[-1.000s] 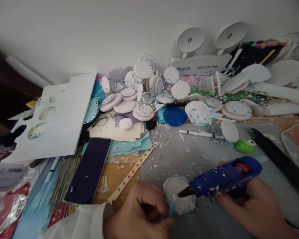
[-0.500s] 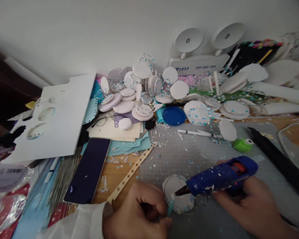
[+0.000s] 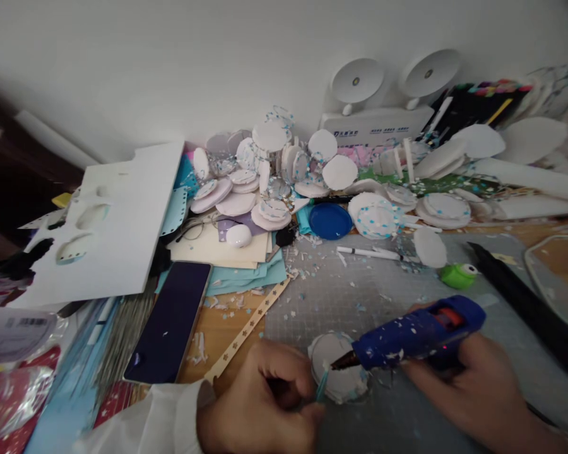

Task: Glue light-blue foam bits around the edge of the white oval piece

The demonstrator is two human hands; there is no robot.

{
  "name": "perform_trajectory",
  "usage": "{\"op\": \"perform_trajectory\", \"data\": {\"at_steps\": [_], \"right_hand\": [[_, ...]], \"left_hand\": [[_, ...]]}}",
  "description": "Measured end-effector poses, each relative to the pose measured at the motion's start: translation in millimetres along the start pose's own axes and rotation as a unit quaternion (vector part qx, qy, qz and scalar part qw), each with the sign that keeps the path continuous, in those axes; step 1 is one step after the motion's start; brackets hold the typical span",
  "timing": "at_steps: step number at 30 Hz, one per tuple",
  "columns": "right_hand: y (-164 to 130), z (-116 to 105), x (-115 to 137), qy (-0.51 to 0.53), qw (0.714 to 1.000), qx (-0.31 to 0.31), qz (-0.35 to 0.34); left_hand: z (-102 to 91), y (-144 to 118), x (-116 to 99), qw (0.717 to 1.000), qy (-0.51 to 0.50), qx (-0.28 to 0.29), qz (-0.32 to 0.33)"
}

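Observation:
My right hand (image 3: 473, 384) is wrapped round a blue hot glue gun (image 3: 411, 337) spotted with white bits. Its dark nozzle points left, over a round white disc (image 3: 344, 381) lying on the grey cutting mat. Just left of the disc, my left hand (image 3: 269, 394) is closed in a pinch on a thin blue-green strip (image 3: 320, 384). The strip's whitish upper end meets the nozzle tip or lies right beside it; I cannot tell which. Part of the disc's left edge is close to my left fingers.
Many white discs with blue-dotted trim (image 3: 376, 214) crowd the back, near a blue lid (image 3: 330, 221). A phone (image 3: 169, 321) lies left, beside a patterned strip (image 3: 248, 329). To the right are a green punch (image 3: 458, 275) and a long black tool (image 3: 525, 309). Paper scraps litter the mat (image 3: 307, 315).
Both hands stay almost in place. The strip and the glue gun's nozzle have shifted very slightly to the left, and the whole view has moved a little.

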State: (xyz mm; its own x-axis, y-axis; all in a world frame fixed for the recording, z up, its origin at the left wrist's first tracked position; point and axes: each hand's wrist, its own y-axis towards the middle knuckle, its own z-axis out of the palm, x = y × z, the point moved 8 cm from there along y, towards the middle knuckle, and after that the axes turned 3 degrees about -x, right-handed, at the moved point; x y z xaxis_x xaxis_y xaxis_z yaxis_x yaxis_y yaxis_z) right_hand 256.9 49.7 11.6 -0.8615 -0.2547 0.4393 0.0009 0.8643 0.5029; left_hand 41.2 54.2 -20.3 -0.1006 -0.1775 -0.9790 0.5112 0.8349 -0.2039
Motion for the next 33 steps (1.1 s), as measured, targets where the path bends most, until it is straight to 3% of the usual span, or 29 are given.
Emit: {"op": "perform_trajectory", "data": {"at_steps": [11, 18, 25, 29, 33], "right_hand": [[8.9, -6.6, 11.2, -0.015, 0.999, -0.026, -0.031], [2.8, -1.6, 9.9, -0.068, 0.994, -0.002, -0.088], [8.0, -10.2, 6.9, -0.106, 0.990, -0.062, -0.069], [13.1, -33.6, -9.9, -0.150, 0.981, -0.120, -0.035], [2.4, -59.0, -58.5, -0.141, 0.984, -0.078, 0.076]], "left_hand": [[0.6, 2.3, -0.3, 1.000, -0.013, 0.005, 0.009], [0.4, 2.7, -1.5, 1.000, -0.012, 0.005, 0.007], [-3.1, 3.4, 7.2, 1.000, 0.009, 0.009, -0.009], [-9.2, 4.4, 12.4, 1.000, 0.014, -0.004, -0.002], [-15.7, 5.2, 2.6, 0.999, 0.017, -0.037, 0.021]]}}
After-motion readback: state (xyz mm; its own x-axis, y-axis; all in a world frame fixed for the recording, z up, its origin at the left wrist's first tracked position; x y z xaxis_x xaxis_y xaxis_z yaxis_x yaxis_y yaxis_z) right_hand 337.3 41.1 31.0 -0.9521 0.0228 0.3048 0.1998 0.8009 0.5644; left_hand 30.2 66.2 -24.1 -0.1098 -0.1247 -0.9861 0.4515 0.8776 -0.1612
